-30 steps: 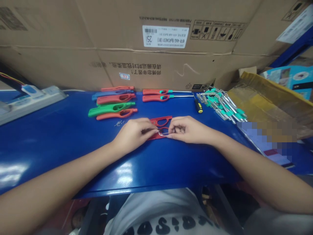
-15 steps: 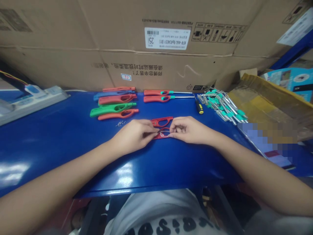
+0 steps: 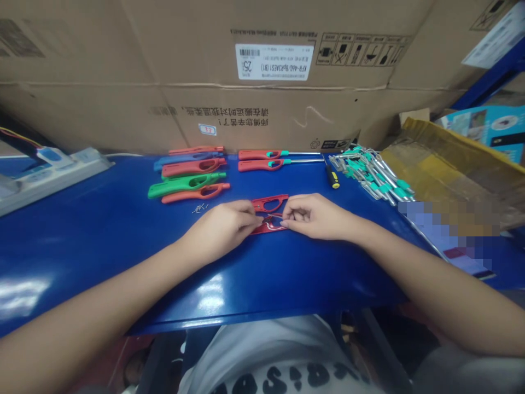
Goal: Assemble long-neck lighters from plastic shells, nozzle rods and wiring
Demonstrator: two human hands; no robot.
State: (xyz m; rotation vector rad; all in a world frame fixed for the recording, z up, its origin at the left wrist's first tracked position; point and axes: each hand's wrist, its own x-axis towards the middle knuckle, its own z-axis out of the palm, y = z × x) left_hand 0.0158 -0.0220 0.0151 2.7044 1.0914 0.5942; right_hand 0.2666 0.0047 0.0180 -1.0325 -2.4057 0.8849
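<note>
Two red half shells of a long-nosed lighter lie on the blue table in front of me. The upper shell [image 3: 273,205] sits just behind my fingers. Over the lower shell [image 3: 268,230] a thin pale wire [image 3: 275,215] runs between my hands, with a small dark part near the left fingertips. My left hand [image 3: 232,225] is closed at the left end of the lower shell, its fingertips partly hiding the shell. My right hand [image 3: 314,216] is closed too, thumb and forefinger pinched on the wire at the shell's right end.
Red, blue and green lighter casings [image 3: 188,189] lie at the back left, small screws [image 3: 200,208] before them. Two assembled lighters [image 3: 262,164], a screwdriver [image 3: 333,178] and a pile of metal lighter tubes [image 3: 373,178] lie behind. A power strip [image 3: 61,175] is left; a cardboard box [image 3: 451,169] right.
The fingers have shifted only slightly over the lower shell, and the wire's arc looks a little flatter. The whole view has moved a little.
</note>
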